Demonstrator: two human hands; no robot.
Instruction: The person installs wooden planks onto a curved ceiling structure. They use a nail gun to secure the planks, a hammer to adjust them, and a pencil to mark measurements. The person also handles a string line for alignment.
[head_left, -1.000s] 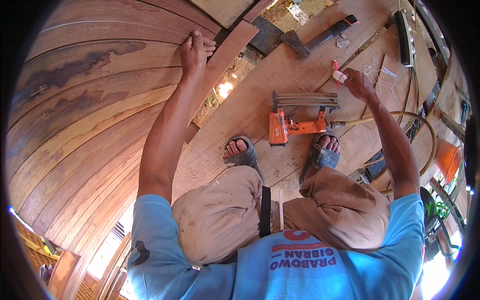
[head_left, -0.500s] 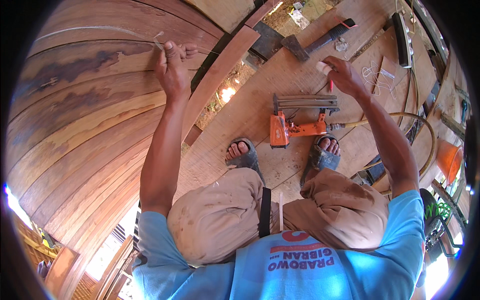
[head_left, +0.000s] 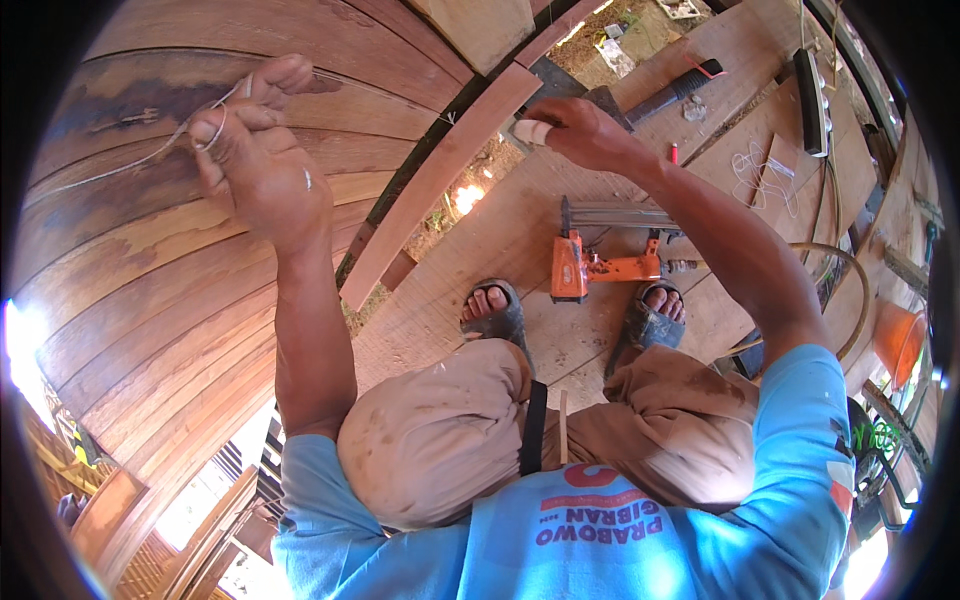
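Observation:
My left hand (head_left: 258,165) is raised at the curved plank panel (head_left: 200,290), closed on a thin white string (head_left: 160,150) that runs leftward across the boards and loops at the fingers. My right hand (head_left: 580,135), beside a loose reddish strip (head_left: 420,198), is closed around a small white object (head_left: 534,131), perhaps a roll or wrap. A red object (head_left: 674,154) lies below that hand. The hammer (head_left: 672,93) is behind it, partly hidden, and an orange nail gun (head_left: 610,268) with a hose lies on the board floor (head_left: 480,230).
At the right are a black power strip (head_left: 812,100), a tangle of white string (head_left: 765,175), the hose (head_left: 860,285) and an orange container (head_left: 893,345). Gaps between boards show ground below. My knees (head_left: 440,430) and sandalled feet (head_left: 490,318) are beneath me.
My left hand has moved left and nearer, string trailing from it. My right hand has moved left toward the panel with the white object, away from the red object. The view has shifted slightly.

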